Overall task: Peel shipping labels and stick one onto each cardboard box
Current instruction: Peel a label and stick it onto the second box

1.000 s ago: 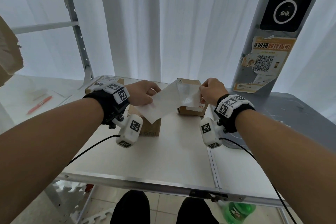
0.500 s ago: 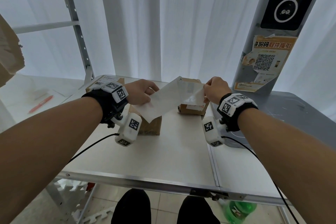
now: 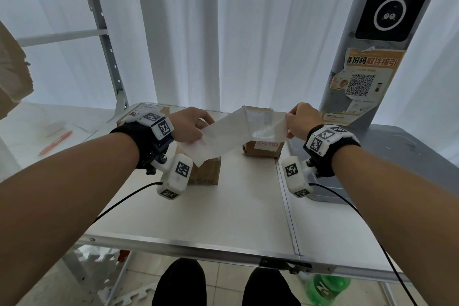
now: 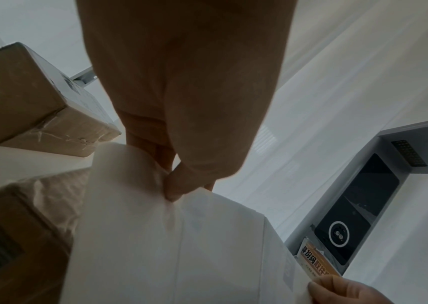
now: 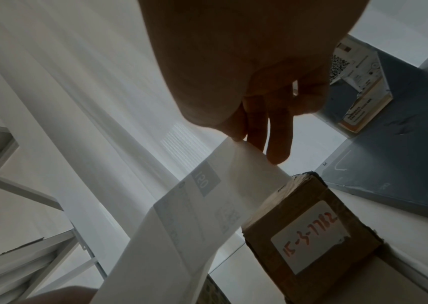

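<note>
I hold a long white label strip [image 3: 218, 141] in the air above the table [image 3: 223, 218]. My left hand [image 3: 191, 126] pinches its left end, thumb on top [image 4: 173, 189]. My right hand [image 3: 295, 124] pinches the corner of a printed label [image 5: 207, 205] that is lifted off the strip's right end. One cardboard box [image 3: 206, 171] stands below my left hand. Another box [image 3: 263, 150], with a red handwritten sticker [image 5: 311, 236], sits under the label. A third box [image 3: 149, 112], with a label on top, is at the back left.
A grey kiosk pillar [image 3: 387, 57] with a dark screen and an orange QR poster [image 3: 367, 77] stands at the back right on a grey table [image 3: 409, 154]. A metal rack [image 3: 106, 45] is at the left, with a red pen [image 3: 56, 143] beside it. A green bottle [image 3: 327, 288] lies under the table.
My right hand has moved right and slightly up, drawing the label further off the strip. The paper now spans wider between my hands. My left hand has hardly moved.
</note>
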